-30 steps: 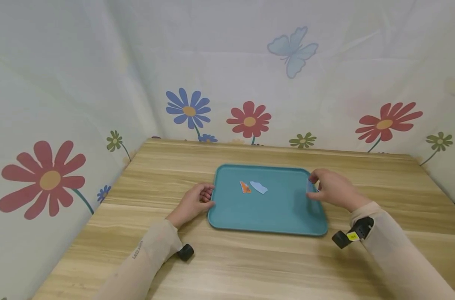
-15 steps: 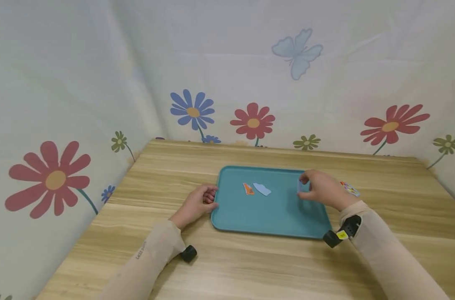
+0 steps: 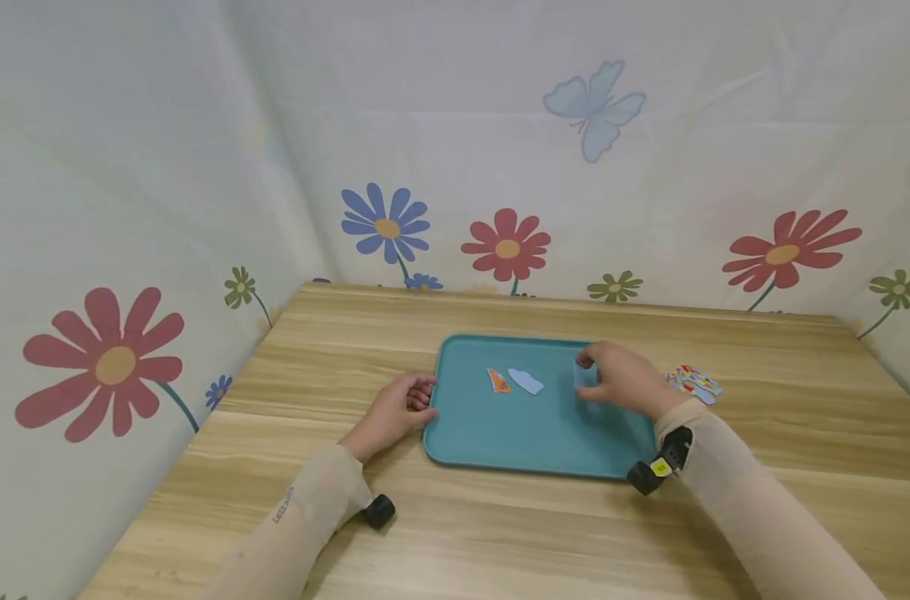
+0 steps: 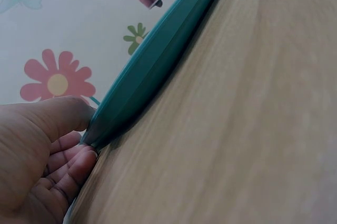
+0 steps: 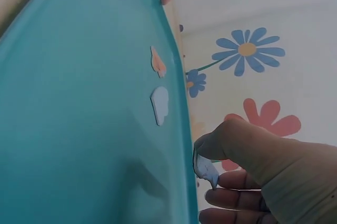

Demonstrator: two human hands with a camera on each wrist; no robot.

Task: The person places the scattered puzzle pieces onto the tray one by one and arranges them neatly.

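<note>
A teal tray (image 3: 530, 437) lies on the wooden table. My left hand (image 3: 391, 412) grips its left rim, the thumb above the edge and the fingers curled beside and below it in the left wrist view. Over the tray's right part, my right hand (image 3: 623, 379) pinches a small pale puzzle piece (image 5: 206, 170) between thumb and fingers, held raised off the surface. Two more flat pieces lie apart on the tray, an orange piece (image 3: 498, 381) and a pale blue piece (image 3: 526, 382) to its right.
Beyond the tray's right side, several multicoloured pieces (image 3: 698, 382) sit heaped on the table (image 3: 500, 533), partly covered by my right forearm. A pale flowered curtain (image 3: 440, 125) borders the table's back and left.
My right hand has moved left from the tray's right rim to above its surface, carrying the pale puzzle piece. This uncovers the multicoloured heap. My left hand keeps its grip on the rim.
</note>
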